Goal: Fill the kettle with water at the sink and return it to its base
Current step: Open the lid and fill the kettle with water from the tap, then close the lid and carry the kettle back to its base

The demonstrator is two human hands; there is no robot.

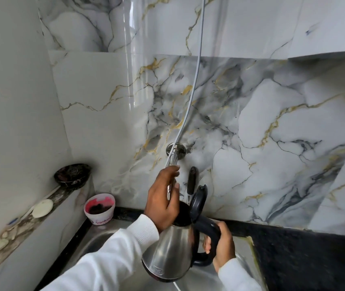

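Tilting over the sink (pixel 104 234), the kettle (pixel 171 246) hung from the right hand (pixel 223 246) wrapping its handle; left hand (pixel 163 200) clasped the tap (pixel 172 164); a sudden gush could splash.

Lighting around me is soft, even daylight, with a tall vertical glare streak on the glossy marble wall (pixel 251 114). My wide-angle view bends the straight tile lines toward the frame edges. The corner by the dark bowl (pixel 72 176) is shadowed, and detail is slightly soft throughout.
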